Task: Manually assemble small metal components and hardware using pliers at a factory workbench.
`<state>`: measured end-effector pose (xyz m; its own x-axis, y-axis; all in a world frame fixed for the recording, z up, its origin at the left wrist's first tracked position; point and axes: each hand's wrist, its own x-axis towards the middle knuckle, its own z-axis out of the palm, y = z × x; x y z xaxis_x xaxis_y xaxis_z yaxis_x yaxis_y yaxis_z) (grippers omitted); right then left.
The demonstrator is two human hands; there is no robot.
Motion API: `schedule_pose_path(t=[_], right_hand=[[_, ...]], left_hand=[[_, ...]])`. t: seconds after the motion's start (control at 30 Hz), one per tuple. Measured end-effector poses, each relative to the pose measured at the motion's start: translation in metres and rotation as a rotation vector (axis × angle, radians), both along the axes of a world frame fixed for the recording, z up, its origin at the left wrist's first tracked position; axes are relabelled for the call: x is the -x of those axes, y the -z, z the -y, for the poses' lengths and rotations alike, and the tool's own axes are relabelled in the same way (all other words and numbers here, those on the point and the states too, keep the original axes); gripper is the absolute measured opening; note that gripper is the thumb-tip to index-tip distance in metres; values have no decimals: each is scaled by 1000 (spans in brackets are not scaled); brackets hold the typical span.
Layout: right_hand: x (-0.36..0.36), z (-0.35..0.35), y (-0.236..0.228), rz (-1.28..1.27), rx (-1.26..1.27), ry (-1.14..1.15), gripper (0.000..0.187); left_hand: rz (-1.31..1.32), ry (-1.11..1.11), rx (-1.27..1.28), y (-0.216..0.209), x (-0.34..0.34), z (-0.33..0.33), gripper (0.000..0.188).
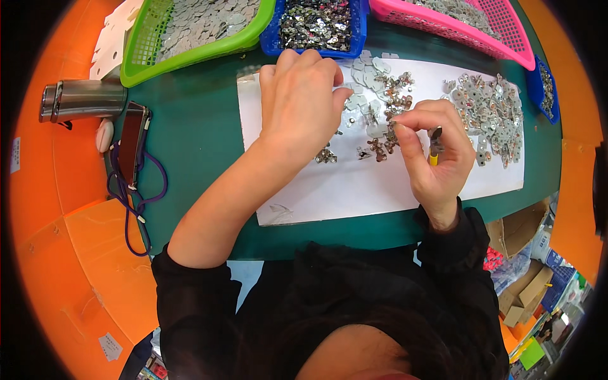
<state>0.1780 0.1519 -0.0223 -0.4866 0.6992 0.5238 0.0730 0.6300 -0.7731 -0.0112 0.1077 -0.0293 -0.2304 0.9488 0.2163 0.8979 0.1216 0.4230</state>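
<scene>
My left hand point(301, 104) is bent over the upper left of a white sheet point(316, 206), its fingers curled down and their tips hidden. Whatever it may hold is out of sight. My right hand point(440, 149) is closed, thumb and forefinger pinched at the edge of a pile of small shiny metal parts point(399, 101). Across its palm lies a small yellow-handled tool point(434, 157) with a dark end. Between the hands are flat grey metal pieces point(364, 76). A larger heap of silvery perforated plates point(491, 114) spreads right of my right hand.
Along the far edge stand a green basket point(142, 69) of flat pieces, a blue basket point(269, 41) of small parts and a pink basket point(443, 28). A smaller blue tray point(544, 104) is far right. At left are a steel flask point(92, 100) and a phone point(132, 142) with a purple cord.
</scene>
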Motion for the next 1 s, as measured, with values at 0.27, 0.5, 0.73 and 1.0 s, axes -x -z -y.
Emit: schedule_pose_path(t=[0.27, 0.5, 0.73, 1.0], right_hand=[[0, 2, -2, -4, 34, -8, 17], [0, 1, 0, 3, 38, -21, 19], [0, 2, 0, -13, 82, -24, 20], [1, 2, -2, 0, 21, -53, 21]], left_hand=[[24, -9, -73, 2, 1, -1, 17], [33, 136, -93, 3, 0, -2, 18], [133, 104, -126, 2, 4, -10, 18], [125, 446, -317, 6, -12, -21, 35]])
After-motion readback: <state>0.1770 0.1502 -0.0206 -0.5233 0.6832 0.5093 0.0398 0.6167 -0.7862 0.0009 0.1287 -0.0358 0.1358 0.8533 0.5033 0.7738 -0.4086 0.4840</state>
